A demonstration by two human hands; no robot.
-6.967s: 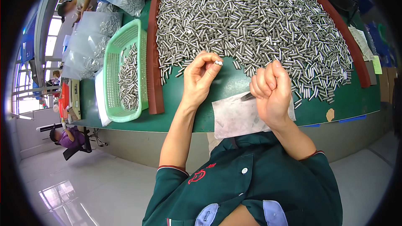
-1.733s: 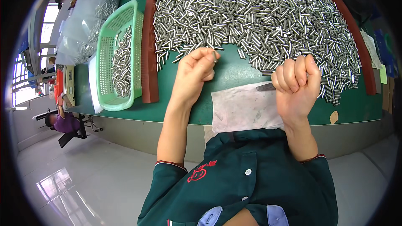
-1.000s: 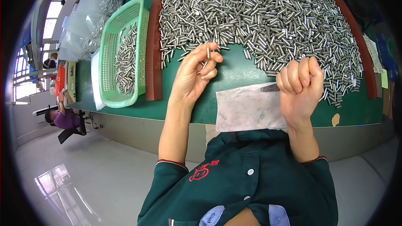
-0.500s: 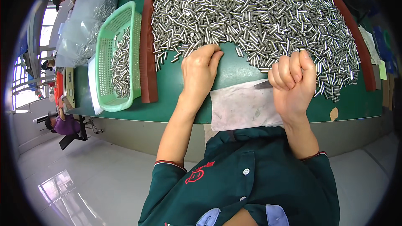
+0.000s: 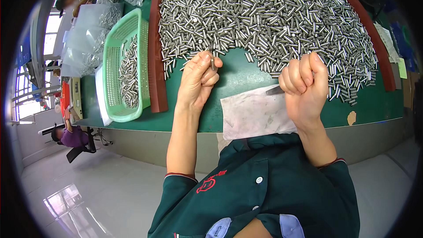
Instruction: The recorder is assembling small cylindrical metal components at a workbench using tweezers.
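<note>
a silvery pin [image 5: 213,65] stands upright between left fingers [image 5: 202,57].

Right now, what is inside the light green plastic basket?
Small silvery metal cylinders lie heaped inside the light green plastic basket; what lies beneath the top ones cannot be seen.

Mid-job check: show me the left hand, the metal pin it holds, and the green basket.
left hand [image 5: 197,79]: head view, middle of the hand
metal pin [image 5: 213,64]: head view, its exposed length
green basket [image 5: 144,55]: head view, right side wall

The left hand [image 5: 197,79] pinches while the right hand [image 5: 304,83] curls into a fist.
</note>
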